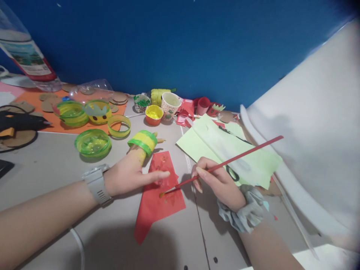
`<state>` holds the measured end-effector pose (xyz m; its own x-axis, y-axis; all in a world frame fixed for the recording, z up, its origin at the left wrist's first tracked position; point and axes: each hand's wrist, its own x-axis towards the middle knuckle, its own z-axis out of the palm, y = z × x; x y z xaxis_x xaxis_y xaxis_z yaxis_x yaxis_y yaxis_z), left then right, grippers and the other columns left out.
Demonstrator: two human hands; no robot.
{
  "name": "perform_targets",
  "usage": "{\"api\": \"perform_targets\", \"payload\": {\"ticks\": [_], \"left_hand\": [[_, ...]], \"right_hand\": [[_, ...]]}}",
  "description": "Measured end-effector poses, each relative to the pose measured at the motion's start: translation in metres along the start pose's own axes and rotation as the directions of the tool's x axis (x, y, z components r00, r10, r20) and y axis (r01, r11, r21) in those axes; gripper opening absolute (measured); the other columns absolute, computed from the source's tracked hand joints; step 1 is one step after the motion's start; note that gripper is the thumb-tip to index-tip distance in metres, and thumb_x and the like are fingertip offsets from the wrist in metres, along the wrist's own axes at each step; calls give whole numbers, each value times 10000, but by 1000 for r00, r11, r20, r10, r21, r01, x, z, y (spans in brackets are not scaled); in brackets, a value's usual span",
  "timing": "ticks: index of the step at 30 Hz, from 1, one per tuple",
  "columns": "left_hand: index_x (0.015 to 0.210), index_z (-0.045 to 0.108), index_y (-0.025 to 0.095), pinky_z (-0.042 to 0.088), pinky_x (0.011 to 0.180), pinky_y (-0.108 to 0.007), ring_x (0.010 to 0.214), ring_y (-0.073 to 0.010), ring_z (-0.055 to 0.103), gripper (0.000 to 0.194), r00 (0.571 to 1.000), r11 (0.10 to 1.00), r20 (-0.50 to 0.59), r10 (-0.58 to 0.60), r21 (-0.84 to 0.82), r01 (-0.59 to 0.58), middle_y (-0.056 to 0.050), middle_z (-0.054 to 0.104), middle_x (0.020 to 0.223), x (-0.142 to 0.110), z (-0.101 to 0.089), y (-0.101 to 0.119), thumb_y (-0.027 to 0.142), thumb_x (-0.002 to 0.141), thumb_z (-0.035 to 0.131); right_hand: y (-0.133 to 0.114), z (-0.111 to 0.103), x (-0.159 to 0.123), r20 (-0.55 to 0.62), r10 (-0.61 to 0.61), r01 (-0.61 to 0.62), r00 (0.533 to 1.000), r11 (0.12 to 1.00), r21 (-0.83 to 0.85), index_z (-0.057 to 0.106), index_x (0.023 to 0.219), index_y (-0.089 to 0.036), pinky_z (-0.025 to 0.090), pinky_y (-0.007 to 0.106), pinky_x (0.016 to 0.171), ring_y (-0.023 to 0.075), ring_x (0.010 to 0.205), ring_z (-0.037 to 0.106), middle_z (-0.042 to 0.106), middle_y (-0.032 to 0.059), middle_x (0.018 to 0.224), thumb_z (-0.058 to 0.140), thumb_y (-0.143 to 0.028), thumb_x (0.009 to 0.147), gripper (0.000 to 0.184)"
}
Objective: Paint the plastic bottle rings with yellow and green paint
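Red paper sheet [157, 195]: flat on the grey table [56, 165], centre of view; likely light, limp and prone to sliding, so best pinned flat. Left hand [129, 174], green-yellow ring [143, 141] on its thumb, presses one extended finger on the sheet. Right hand [218, 182], at 3 o'clock, pinches a red paintbrush [222, 163], bristles touching paper.

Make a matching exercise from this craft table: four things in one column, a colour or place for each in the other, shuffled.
Things:
1. Brush
2. Watch
3. Small pot
4. Ring

Places or colours:
A. On the left wrist
B. Holds yellow paint
C. In the right hand, tip on the red paper
D. Green and yellow, worn on a finger of the left hand

Pairs: 1-C, 2-A, 3-B, 4-D
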<state>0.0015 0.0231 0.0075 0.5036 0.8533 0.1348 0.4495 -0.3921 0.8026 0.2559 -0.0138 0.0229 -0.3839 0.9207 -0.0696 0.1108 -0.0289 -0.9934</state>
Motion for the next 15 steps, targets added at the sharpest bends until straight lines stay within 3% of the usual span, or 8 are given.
{"api": "perform_targets", "payload": {"ticks": [2, 4, 6, 8, 11, 13, 15], "left_hand": [[1486, 277, 178, 251, 1170, -518, 1375, -374, 360, 1030, 995, 1000, 102, 12, -2, -12, -157, 458, 1441, -1, 0, 0, 608, 674, 743], [1473, 311, 179, 260, 1167, -513, 1372, -372, 363, 1045, 984, 998, 175, 36, -58, -26, -147, 462, 1444, -3, -1, -2, 619, 639, 762], [1436, 390, 201, 296, 1153, -488, 1355, -342, 396, 827, 977, 978, 193, 89, -203, -49, -118, 465, 1454, -4, -2, -6, 613, 768, 651], [1383, 474, 220, 376, 1092, -488, 1315, -331, 450, 638, 979, 917, 162, 122, -395, -49, -99, 482, 1450, -6, -4, -10, 630, 897, 418], [1412, 441, 208, 448, 996, -518, 1241, -357, 528, 784, 983, 774, 155, 96, -633, 24, -126, 591, 1345, -7, -6, -11, 730, 886, 187], [1466, 347, 185, 471, 971, -512, 1202, -355, 571, 863, 980, 709, 181, 79, -702, 72, -144, 643, 1274, -8, -7, -10, 771, 856, 177], [1480, 322, 186, 469, 989, -499, 1198, -343, 580, 861, 978, 702, 195, 75, -707, 87, -139, 650, 1266, -8, -6, -9, 770, 856, 216]], "right_hand": [[3, 0, 2, -66, -19, 23, 998, 998, 59, 524, 751, -179, 360, 238, 506, 86, 473, 448, 534, -32, 560, 515, -371, 936, 266], [4, -2, 4, -140, -40, 56, 989, 991, 119, 502, 729, -192, 318, 228, 463, 85, 439, 384, 471, -54, 502, 514, -383, 925, 273], [3, -3, 8, -220, -56, 95, 974, 981, 171, 477, 722, -205, 278, 211, 435, 83, 421, 325, 388, -75, 463, 498, -391, 926, 277], [1, -4, 11, -284, -63, 126, 957, 970, 210, 460, 733, -216, 256, 198, 423, 81, 411, 290, 346, -85, 454, 469, -402, 941, 279], [-3, -4, 12, -312, -71, 151, 947, 959, 240, 467, 750, -221, 270, 199, 420, 79, 400, 301, 399, -75, 465, 456, -453, 945, 304], [-5, -3, 11, -296, -85, 163, 951, 955, 247, 499, 765, -222, 304, 204, 431, 83, 410, 351, 453, -59, 480, 471, -494, 931, 320], [-6, -1, 9, -263, -93, 161, 960, 955, 249, 538, 789, -222, 346, 214, 450, 95, 444, 422, 515, -38, 516, 498, -513, 914, 320]]}}
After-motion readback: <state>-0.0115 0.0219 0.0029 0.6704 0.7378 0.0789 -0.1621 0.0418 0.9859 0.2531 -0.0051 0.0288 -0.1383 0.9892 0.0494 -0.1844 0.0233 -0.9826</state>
